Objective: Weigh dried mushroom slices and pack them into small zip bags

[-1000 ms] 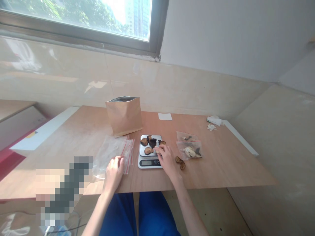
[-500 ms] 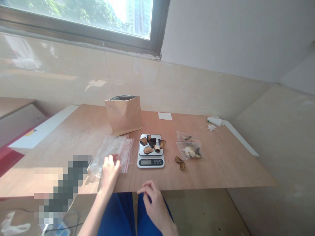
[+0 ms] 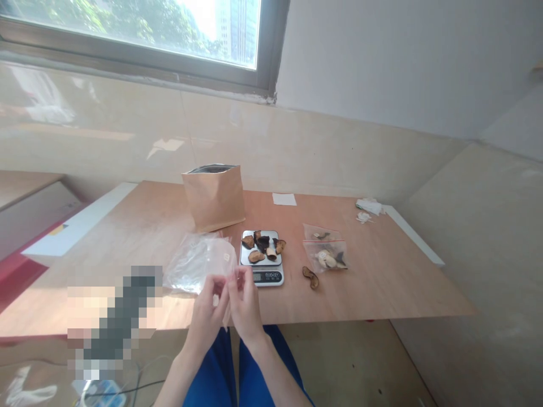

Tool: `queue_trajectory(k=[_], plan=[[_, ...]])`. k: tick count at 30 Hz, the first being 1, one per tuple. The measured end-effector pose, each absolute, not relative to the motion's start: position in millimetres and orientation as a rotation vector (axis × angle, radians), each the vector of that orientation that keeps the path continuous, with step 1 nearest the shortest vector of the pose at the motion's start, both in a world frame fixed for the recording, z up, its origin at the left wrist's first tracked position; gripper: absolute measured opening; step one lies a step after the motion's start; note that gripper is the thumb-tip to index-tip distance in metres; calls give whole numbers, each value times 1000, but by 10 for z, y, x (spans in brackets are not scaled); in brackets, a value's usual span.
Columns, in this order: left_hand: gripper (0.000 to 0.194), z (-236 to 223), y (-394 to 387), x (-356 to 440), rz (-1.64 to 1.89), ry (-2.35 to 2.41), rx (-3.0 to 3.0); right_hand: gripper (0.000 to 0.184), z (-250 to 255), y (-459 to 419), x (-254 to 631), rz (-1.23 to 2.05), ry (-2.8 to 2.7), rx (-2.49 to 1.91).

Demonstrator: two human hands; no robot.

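Both hands are raised in front of me over the table's near edge, pinching the top of one clear zip bag (image 3: 220, 257). My left hand (image 3: 208, 314) grips its left side and my right hand (image 3: 244, 305) its right side, fingers closed. Just behind them a small digital scale (image 3: 262, 265) carries several dark dried slices (image 3: 263, 246). A stack of empty clear zip bags (image 3: 190, 263) lies left of the scale. Behind stands an open brown paper pouch (image 3: 214, 196).
Right of the scale lie two loose dried pieces (image 3: 311, 277) and two filled zip bags (image 3: 326, 254). A white paper slip (image 3: 284, 199) and crumpled white scraps (image 3: 368, 208) sit at the back. A blurred patch covers the lower left of the wooden table (image 3: 382, 282).
My right hand left the scale, dropped to my lap, then rose to meet the left hand. My left hand lifted one clear bag off the stack, and both now hold it.
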State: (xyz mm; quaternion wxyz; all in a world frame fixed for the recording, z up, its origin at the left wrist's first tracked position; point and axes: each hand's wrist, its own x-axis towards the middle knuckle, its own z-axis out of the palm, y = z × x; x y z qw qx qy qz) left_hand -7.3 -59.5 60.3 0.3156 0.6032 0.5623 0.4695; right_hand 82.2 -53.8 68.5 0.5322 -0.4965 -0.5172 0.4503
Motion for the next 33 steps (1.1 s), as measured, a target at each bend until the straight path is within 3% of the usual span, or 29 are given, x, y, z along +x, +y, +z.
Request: queue_trajectory(k=[7,11,18,23,33], plan=[[25,794,-579,-182,1423,1704,1251,23,540,-424,1109,1016,-1187,-1322],[27,1005,-485,-271,1339,1735,1187,28,565,-327,1447,1093,-1283,-1271],[18,1111,-186,-302,1324,1988,1257,33,568,-106,2064,589,-1249,-1417],[17,1109,34,-200,1311,1970,1314,34,389,-14,2241,443,-1475,-1468],[24,1089,254,-21,1233,1898,1507,61,221,264,2075,516,-1875,-1522]])
